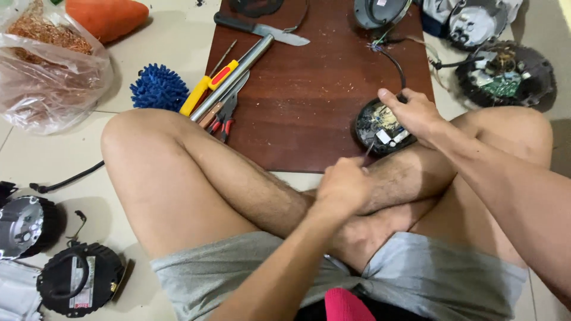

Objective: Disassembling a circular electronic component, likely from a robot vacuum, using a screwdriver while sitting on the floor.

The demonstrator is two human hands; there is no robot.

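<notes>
round black device (380, 126) under right hand (416, 113), fingers gripping rim; left hand (342, 184) fisted on thin tool (369, 148) probing it.

Brown board (309, 113) on a tiled floor (166, 41)
On the board: knife (264, 28) at 12 o'clock, metal tube (232, 77), yellow screwdriver (208, 86) and pliers (225, 116) at 9, round black unit (380, 128) at 4.
</notes>
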